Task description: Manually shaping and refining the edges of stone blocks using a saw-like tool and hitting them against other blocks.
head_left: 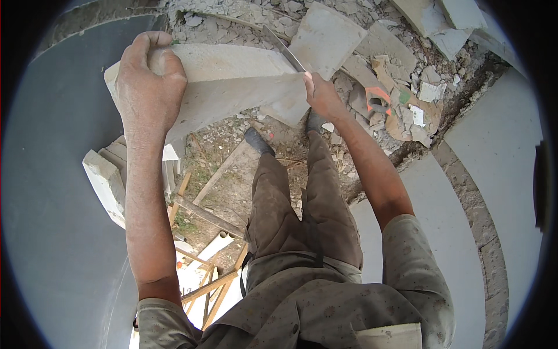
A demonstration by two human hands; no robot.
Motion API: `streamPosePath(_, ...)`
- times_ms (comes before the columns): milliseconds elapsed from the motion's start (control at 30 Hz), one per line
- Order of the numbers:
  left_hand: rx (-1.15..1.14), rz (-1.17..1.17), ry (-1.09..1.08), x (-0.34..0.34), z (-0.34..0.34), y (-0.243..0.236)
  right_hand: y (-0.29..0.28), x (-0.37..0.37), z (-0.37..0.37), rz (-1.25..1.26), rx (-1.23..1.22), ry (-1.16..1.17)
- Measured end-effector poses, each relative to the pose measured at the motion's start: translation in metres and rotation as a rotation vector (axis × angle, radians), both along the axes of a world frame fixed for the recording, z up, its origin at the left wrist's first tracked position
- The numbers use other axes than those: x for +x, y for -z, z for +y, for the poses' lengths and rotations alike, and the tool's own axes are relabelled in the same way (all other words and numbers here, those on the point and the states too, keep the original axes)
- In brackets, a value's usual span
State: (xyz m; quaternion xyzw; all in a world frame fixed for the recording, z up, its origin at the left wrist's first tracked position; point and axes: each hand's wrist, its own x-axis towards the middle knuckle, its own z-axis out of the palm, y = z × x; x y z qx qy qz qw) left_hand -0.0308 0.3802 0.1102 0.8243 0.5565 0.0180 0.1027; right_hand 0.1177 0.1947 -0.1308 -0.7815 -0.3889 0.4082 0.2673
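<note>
A long pale, lightweight-looking building block (232, 63) spans the space in front of me, its lower side in shadow. My left hand (152, 81) is closed around the block's left end, fingers curled over the top edge. At the block's right end, my right hand (323, 96) is closed on a flat metal blade (283, 49), which points up and to the left, away from me. The handle is hidden in my fist, so the blade's exact kind is unclear. Whether the blade touches the block cannot be told.
A handsaw with an orange handle (378, 100) lies on rubble to the right. Broken slabs (325, 38) cover the ground ahead. More pale blocks (104, 183) stand at left beside a grey wall (52, 145). Wooden poles (209, 215) lie low at left; a pale wall (430, 215) is at right.
</note>
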Motion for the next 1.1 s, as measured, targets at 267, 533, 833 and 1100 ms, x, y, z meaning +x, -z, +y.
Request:
streamPosePath(267, 0.025, 0.008, 0.017, -0.001, 0.0, 0.001, 0.015, -0.004, -0.002, 0.037, -0.005, -0.084)
streamPosePath(533, 0.022, 0.016, -0.001, -0.001, 0.002, 0.002, 0.025, 0.01, -0.002, -0.02, -0.049, 0.095)
streamPosePath(833, 0.006, 0.026, -0.01, 0.0, 0.007, 0.003, 0.02, 0.006, 0.002, -0.006, 0.049, 0.013)
streamPosePath(1100, 0.011, 0.013, -0.036, 0.0, 0.015, 0.005, 0.03, 0.008, -0.011, 0.082, -0.065, 0.014)
